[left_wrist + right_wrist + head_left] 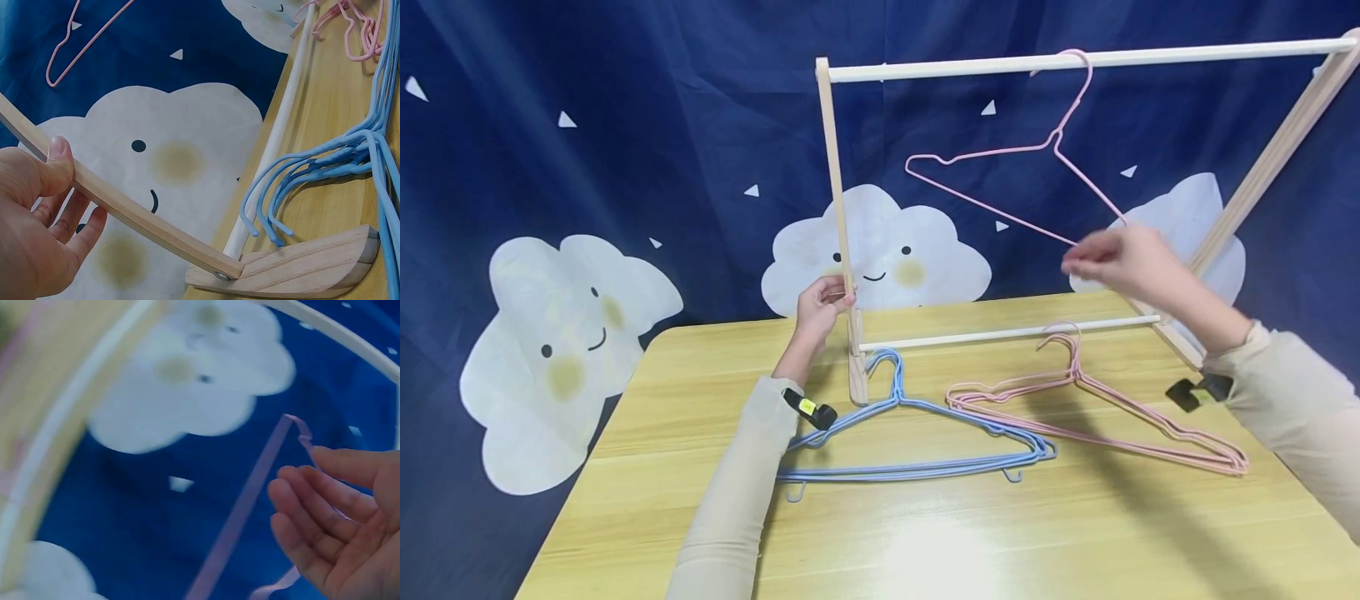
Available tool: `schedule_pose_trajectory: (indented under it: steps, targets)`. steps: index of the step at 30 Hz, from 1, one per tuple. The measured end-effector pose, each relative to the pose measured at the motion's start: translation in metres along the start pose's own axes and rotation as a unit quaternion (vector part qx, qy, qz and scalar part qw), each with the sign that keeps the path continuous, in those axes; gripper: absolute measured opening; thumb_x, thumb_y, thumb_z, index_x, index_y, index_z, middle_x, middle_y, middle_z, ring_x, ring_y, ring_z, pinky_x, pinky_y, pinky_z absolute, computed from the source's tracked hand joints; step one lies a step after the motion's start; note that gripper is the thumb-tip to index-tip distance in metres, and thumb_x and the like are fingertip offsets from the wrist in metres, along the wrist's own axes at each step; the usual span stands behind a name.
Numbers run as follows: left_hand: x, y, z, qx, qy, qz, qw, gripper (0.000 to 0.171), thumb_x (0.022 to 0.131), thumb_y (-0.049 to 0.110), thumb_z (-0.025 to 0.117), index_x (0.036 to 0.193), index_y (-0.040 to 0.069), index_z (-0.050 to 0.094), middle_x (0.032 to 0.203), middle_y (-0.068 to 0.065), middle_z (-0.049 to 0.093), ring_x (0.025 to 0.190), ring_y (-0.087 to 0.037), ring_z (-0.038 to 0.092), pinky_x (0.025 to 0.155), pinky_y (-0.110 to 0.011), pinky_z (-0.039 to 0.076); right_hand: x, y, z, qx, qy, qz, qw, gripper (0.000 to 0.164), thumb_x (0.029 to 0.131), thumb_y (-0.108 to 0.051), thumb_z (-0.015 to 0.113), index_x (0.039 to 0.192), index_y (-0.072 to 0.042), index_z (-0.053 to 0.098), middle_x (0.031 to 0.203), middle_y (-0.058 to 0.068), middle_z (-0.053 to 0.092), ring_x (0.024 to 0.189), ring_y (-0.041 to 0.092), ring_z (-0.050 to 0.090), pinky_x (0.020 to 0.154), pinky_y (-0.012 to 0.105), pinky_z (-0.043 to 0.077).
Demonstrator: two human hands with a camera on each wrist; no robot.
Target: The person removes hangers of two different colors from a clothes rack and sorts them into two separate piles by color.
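Note:
A wooden rack with a white top rail (962, 69) stands on the table, and a pink hanger (1057, 137) hangs tilted from that rail by its hook. My right hand (1123, 254) is at the lower right end of this hanger, hiding that corner. In the right wrist view, the fingers (306, 506) are loosely bent and the pink wire passes behind them. My left hand (822, 310) grips the rack's left post (837, 175) low down, thumb on one side and fingers on the other, as the left wrist view shows.
Several blue hangers (897, 400) lie stacked on the wooden table (685, 417), by the rack's left foot (300, 265). To their right lie several pink hangers (1077, 375), hooks near the white lower rail (955, 339). A dark blue curtain (700, 150) with clouds hangs behind.

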State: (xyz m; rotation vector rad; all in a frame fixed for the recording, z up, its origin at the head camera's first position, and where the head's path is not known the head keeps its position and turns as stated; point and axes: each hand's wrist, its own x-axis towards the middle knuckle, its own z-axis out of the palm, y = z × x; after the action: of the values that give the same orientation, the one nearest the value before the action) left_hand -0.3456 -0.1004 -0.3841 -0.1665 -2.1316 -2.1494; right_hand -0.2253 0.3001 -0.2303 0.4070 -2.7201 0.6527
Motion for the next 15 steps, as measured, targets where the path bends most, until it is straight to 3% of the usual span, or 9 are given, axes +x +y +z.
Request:
schedule_pose_trajectory:
  steps: [6, 9, 12, 15]
  targets:
    - [0.0, 0.001, -0.001, -0.009, 0.003, 0.004, 0.9999, 0.03, 0.091, -0.004, 0.071, 0.12, 0.001, 0.066, 0.104, 0.0, 0.074, 0.098, -0.011, 0.066, 0.092, -0.024, 0.056, 0.038, -0.028, -0.041, 0.046, 0.094, 0.058, 0.993, 0.034, 0.095, -0.028, 0.073, 0.112, 0.001, 0.075, 0.064, -0.039, 0.057, 0.062, -0.012, 0.055, 0.054, 0.011, 0.04]
    - [0.0, 0.001, -0.001, -0.009, 0.003, 0.005, 0.9999, 0.03, 0.091, -0.004, 0.071, 0.12, 0.001, 0.066, 0.101, 0.003, 0.074, 0.097, -0.01, 0.066, 0.093, -0.025, 0.056, 0.054, -0.031, -0.05, 0.064, 0.109, 0.1, 0.987, 0.042, 0.095, -0.034, 0.071, 0.123, -0.002, 0.072, 0.065, -0.04, 0.054, 0.068, -0.013, 0.054, 0.066, 0.01, 0.045]
    - [-0.001, 0.001, 0.0, -0.009, 0.002, 0.002, 1.0, 0.031, 0.09, -0.004, 0.071, 0.121, 0.001, 0.066, 0.102, 0.003, 0.074, 0.097, -0.01, 0.066, 0.096, -0.027, 0.056, 0.067, -0.029, -0.054, 0.09, 0.102, 0.147, 0.98, 0.048, 0.096, -0.037, 0.07, 0.133, -0.007, 0.068, 0.068, -0.038, 0.055, 0.077, -0.013, 0.053, 0.096, 0.016, 0.051]
    - [-0.001, 0.0, 0.001, -0.01, 0.002, 0.0, 1.0, 0.032, 0.09, -0.004, 0.072, 0.121, 0.0, 0.066, 0.104, 0.0, 0.074, 0.098, -0.011, 0.066, 0.098, -0.029, 0.055, 0.08, -0.025, -0.054, 0.141, 0.086, 0.172, 0.971, 0.041, 0.095, -0.033, 0.072, 0.129, -0.012, 0.07, 0.067, -0.035, 0.06, 0.076, -0.012, 0.057, 0.1, 0.018, 0.052]
